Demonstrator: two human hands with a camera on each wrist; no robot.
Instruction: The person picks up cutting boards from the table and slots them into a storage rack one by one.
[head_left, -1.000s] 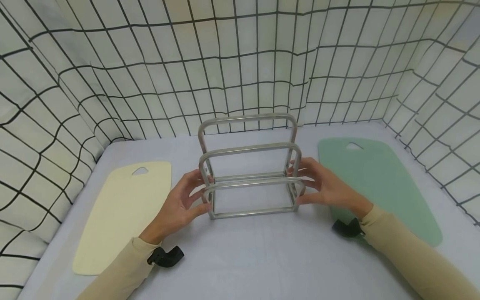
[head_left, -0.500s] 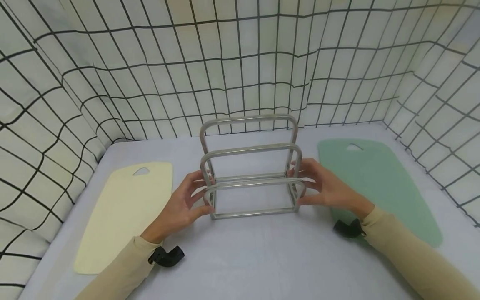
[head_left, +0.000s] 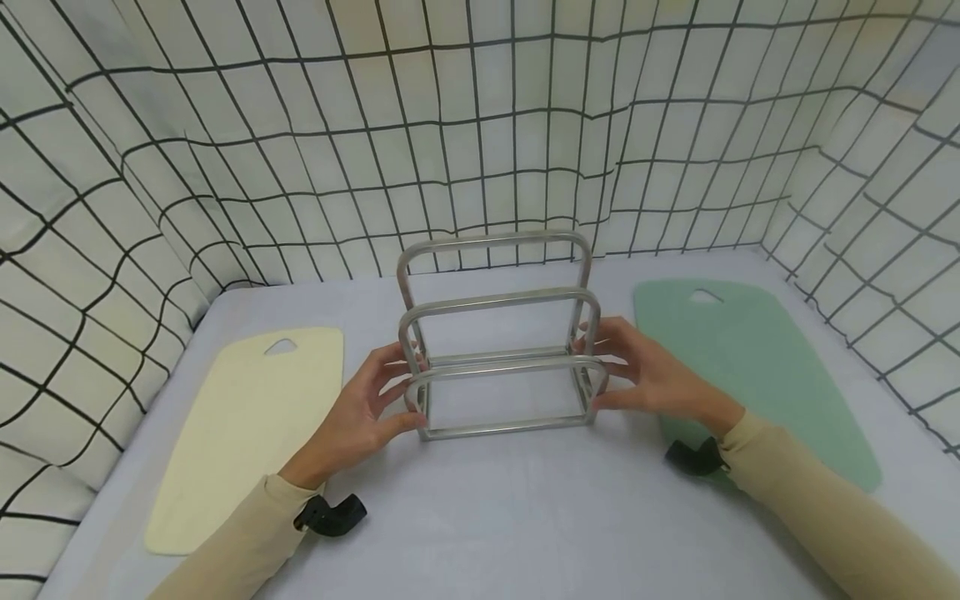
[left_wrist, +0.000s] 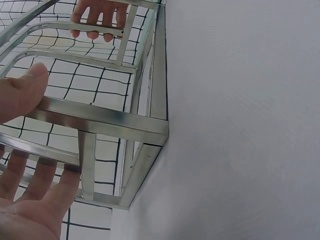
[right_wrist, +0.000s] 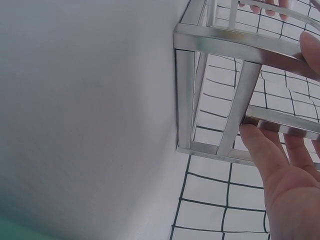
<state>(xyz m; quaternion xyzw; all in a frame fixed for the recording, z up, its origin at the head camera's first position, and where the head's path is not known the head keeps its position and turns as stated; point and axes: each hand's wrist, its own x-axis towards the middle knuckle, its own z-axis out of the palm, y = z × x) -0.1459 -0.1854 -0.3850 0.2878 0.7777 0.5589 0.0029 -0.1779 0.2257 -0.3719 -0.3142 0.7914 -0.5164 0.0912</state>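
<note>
A silver metal rack (head_left: 502, 300) with three rounded upright frames, rising in height from front to back, stands on the white table. My left hand (head_left: 360, 417) grips its left side. The thumb is at the front frame and the fingers reach behind, against the middle frame, as the left wrist view shows on the metal bars (left_wrist: 100, 117). On the opposite side my right hand (head_left: 652, 375) grips the rack the same way. In the right wrist view its fingers (right_wrist: 265, 150) curl against a bar, with the thumb on the front frame. Some fingertips are hidden behind bars.
A cream cutting board (head_left: 247, 442) lies flat on the left, partly under the left forearm in view. Flat on the right is a green cutting board (head_left: 742, 358), overlapped by the right wrist. White cloth walls with a black grid (head_left: 495, 150) enclose the table.
</note>
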